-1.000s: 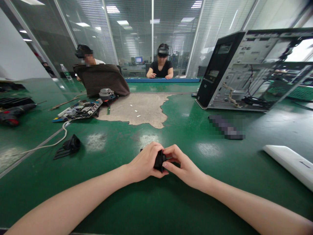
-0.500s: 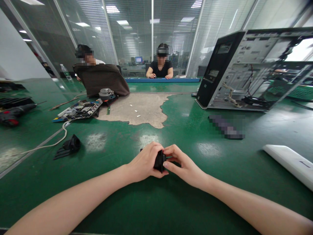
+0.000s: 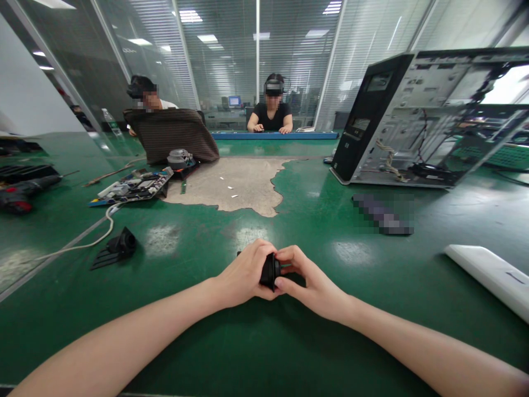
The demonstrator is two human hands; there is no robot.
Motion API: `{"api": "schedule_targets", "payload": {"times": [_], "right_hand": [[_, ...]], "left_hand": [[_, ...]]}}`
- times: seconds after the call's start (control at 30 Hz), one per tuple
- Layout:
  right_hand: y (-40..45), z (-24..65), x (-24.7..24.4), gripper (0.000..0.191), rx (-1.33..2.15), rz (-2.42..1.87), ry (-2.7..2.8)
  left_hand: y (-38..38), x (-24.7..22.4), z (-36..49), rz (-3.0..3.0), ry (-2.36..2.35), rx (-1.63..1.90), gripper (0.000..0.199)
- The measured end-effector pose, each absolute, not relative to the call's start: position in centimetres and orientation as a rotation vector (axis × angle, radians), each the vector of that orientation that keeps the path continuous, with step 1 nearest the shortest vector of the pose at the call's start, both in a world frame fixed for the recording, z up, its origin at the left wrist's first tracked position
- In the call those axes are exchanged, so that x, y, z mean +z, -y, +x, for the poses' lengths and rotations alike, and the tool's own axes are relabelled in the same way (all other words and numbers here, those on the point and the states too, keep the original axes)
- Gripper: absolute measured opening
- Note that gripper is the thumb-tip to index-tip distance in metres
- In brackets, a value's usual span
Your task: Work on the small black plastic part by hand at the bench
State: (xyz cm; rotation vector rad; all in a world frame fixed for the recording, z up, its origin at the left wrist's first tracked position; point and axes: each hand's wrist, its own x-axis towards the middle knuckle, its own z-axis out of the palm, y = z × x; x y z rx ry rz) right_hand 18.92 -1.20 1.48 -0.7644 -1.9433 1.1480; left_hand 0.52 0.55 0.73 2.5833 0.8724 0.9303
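Observation:
Over the green tabletop, my left hand is closed around a small black plastic part with a flat flange on its right side. Much of the part is hidden by my fingers and palm, so its exact kind does not show. From the right, the thumb and fingertips of my right hand pinch the flanged end of the same part. Further left on the table lies a black plastic piece with a round opening and flat slats.
An opened computer case stands at the right, with a white device nearer me. Circuit boards, a power drill and a pale cable lie left. Two people sit across the table.
My right fingers have shifted slightly on the flanged end, and a bit more of it shows between them. My left hand stays nearly still around the part.

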Motion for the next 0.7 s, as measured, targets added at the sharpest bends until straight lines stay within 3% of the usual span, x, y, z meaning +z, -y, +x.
{"api": "schedule_targets", "payload": {"times": [0.17, 0.57, 0.7], "right_hand": [[1.13, 18.66, 1.63, 0.016, 1.157, -0.811, 1.913], [1.19, 18.95, 1.71, 0.025, 1.143, -0.8, 1.973], [1.07, 18.87, 1.67, 0.016, 1.178, -0.795, 1.947]], "left_hand": [[-0.52, 0.7, 0.48, 2.586, -0.874, 0.916, 0.061], [-0.61, 0.59, 0.49, 2.587, -0.875, 0.917, 0.057], [-0.64, 0.57, 0.47, 2.604, -0.862, 0.927, 0.059]]}}
